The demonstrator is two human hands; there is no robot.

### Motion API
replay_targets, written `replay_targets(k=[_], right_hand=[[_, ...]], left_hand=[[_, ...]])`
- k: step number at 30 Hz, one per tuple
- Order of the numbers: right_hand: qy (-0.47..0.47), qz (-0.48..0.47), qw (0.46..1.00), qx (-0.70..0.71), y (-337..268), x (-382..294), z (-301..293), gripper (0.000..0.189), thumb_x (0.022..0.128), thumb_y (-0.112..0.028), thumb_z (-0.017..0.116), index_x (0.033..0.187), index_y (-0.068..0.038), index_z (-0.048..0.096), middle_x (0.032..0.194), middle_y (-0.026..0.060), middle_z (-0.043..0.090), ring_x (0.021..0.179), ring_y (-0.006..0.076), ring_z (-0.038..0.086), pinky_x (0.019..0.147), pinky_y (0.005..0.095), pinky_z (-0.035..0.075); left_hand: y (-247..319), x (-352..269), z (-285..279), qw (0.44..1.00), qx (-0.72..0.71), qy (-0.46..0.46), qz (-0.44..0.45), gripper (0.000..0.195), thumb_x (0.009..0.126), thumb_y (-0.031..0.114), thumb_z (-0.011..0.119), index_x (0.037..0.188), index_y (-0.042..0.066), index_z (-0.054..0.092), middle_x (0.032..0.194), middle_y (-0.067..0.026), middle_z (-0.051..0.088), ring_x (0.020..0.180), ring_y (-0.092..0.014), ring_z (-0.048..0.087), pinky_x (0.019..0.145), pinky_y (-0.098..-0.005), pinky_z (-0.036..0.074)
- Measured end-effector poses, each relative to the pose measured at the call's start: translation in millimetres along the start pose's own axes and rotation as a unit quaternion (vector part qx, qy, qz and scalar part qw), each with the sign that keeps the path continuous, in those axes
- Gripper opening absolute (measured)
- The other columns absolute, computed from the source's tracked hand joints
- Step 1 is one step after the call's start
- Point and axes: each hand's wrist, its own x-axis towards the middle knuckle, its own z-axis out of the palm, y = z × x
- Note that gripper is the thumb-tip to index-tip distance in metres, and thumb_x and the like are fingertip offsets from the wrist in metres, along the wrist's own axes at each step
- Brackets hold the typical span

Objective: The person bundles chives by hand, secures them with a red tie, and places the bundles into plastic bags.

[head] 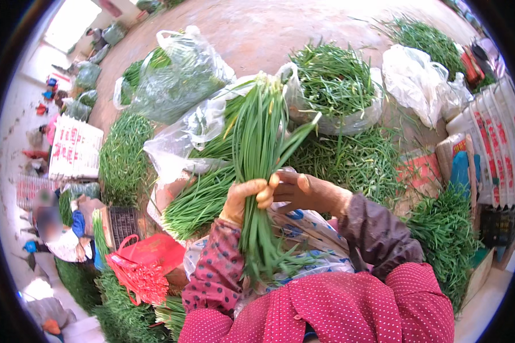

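My left hand (242, 198), gloved, is closed around the lower part of a bunch of green garlic chives (259, 133). The pale stem ends point away from me, and the leaf tips hang below the fist. A few stalks (301, 135) stick out to the right of the bunch. Against its right side is my right hand (311, 194), also gloved, with fingers apart and fingertips beside the left fist; no held thing shows in it. More chives (204, 195) lie to the left, partly on a clear plastic bag (171, 150). Patterned plastic sheeting (309, 225) covers my lap.
Filled plastic bags of greens (184, 81) stand ahead, one open-topped with loose leaves (332, 81). Loose trimmings (347, 163) cover the floor at right. A red bag with red ties (143, 266) sits at left. Stacked white foam boxes (489, 141) stand at right. A person (64, 231) works at far left.
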Motion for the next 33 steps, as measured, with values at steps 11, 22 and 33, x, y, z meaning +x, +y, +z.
replay_targets(k=[11,22,33], right_hand=[[0.086,-0.254,0.948,0.173,-3,24,-52,0.108,0.061,-0.089,0.048,0.134,-0.01,0.048,0.133,0.0186,0.052,0.121,0.035,0.052,0.103,0.0514,0.042],[0.299,0.03,0.945,-0.128,-79,-3,-68,0.04,0.089,-0.02,0.066,0.124,-0.004,0.055,0.08,0.003,0.062,0.063,0.011,0.057,0.056,0.0248,0.048],[0.573,-0.168,0.802,0.018,-118,-26,-144,0.023,0.101,-0.03,0.047,0.099,-0.012,0.061,0.077,0.0008,0.063,0.055,0.0128,0.05,0.042,0.0258,0.033]], left_hand=[[-2,-65,-2,0.96,0.031,0.016,-0.277,0.067,0.074,0.004,0.07,0.135,-0.004,0.043,0.09,-0.0199,0.065,0.046,-0.01,0.047,0.043,-0.0214,0.036],[-1,-67,-9,0.932,0.139,-0.011,-0.334,0.057,0.075,0.006,0.073,0.127,-0.001,0.051,0.105,-0.0169,0.067,0.057,-0.01,0.053,0.045,-0.0218,0.042],[-5,-46,17,0.933,0.248,0.015,-0.261,0.09,0.075,-0.003,0.066,0.152,0.019,0.024,0.111,-0.0113,0.065,0.062,-0.008,0.057,0.049,-0.0218,0.047]])
